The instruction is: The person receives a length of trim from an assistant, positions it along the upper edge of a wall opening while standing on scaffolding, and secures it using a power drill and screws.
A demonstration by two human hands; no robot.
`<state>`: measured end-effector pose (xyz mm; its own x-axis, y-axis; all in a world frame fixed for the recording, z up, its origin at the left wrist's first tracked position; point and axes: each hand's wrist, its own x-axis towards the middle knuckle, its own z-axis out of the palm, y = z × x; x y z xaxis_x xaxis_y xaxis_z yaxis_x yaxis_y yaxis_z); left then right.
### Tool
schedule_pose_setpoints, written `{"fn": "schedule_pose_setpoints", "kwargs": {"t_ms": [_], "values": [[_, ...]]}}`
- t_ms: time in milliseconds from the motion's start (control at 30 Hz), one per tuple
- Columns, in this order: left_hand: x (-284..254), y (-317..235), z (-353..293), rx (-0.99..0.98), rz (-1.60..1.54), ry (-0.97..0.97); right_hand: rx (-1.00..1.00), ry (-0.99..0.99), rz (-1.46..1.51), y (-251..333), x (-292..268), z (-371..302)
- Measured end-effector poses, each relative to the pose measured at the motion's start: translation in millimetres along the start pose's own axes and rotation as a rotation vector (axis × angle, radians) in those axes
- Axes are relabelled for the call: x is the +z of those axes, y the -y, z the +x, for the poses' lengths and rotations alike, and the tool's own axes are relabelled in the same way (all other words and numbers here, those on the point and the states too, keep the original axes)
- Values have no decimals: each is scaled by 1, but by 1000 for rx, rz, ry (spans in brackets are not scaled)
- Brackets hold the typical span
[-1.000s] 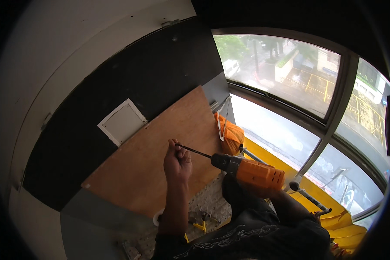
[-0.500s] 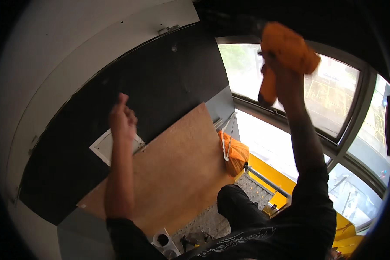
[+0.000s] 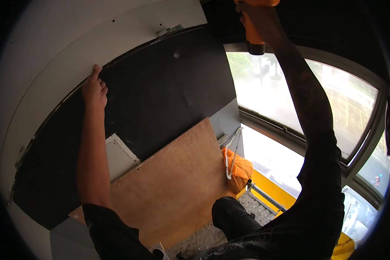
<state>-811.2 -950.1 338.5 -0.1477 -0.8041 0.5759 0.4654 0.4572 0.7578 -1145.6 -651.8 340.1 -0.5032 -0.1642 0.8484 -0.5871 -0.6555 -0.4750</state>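
Observation:
Gripped by its handle in my right hand point(image 3: 261, 16) is an orange cordless drill point(image 3: 253, 35) with a dark base; the upper frame edge cuts off part of it. My left hand point(image 3: 95, 90) is raised to the seam where a white panel point(image 3: 117, 41) meets the black board point(image 3: 160, 86). One digit points up at the white panel's lower edge and the other fingers are curled in. Whether anything small is inside them is hidden. A small metal latch or bracket point(image 3: 169, 30) sits on that edge, between my hands.
A brown wooden sheet point(image 3: 173, 173) leans below the black board, beside a white-framed hatch point(image 3: 119, 154). To the right are an orange bag point(image 3: 239, 171), a white hanger-like bracket point(image 3: 230, 162), a metal rail point(image 3: 268, 197) and windows point(image 3: 264, 86). Perforated metal platform point(image 3: 199, 240) lies under me.
My left hand has moved up and left to the white panel's edge. My right hand has lifted the drill up and slightly left, partly out of frame. The view has shifted slightly.

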Motion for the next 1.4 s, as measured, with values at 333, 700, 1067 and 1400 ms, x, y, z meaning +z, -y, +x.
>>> {"fn": "schedule_pose_setpoints", "kwargs": {"t_ms": [333, 700, 1067, 1400], "values": [[1, 7, 5, 52, 23, -13, -27, 7, 2, -7, -3, 2], [0, 7, 5, 31, 49, -22, 3, 24, 8, 4, 3, -4], [0, 13, 12, 82, -34, -42, 9, 43, 66, -16, 5, 10], [6, 20, 14, 128, -107, -47, 72, 54, 148, -31, -1, 23]]}}
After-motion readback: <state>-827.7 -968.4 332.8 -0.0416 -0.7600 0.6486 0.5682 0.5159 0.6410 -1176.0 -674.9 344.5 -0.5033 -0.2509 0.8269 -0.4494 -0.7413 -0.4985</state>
